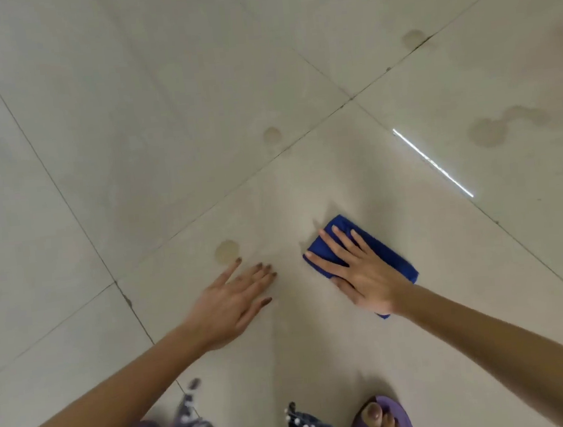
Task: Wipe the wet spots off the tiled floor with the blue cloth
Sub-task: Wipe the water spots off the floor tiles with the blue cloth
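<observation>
Your right hand [358, 271] is pressed flat on the blue cloth [385, 253], fingers spread, palm down: a flat press, not a pinch, no clamp. Cloth sits folded on the tiled floor [93, 128], long axis running diagonal, from near-right to far-left. Your left hand [234, 304] is bare, fingers apart, flat on the floor w/ nothing under it.

Key relation: nearest wet spot [227, 251] lies left of the cloth, just beyond your left fingertips [238, 260], so it's nearer the left hand, but the cloth is under the right. I'd judge the next stroke as a leftward sweep of the cloth across to that spot; left hand may need to clear out.

Other spots, all relative to the cloth: small round one [272, 135] further out and left; a double blotch [492, 129] beyond and to the right; two more [413, 39] well beyond near the grout line. None wiped yet, by the look.
</observation>
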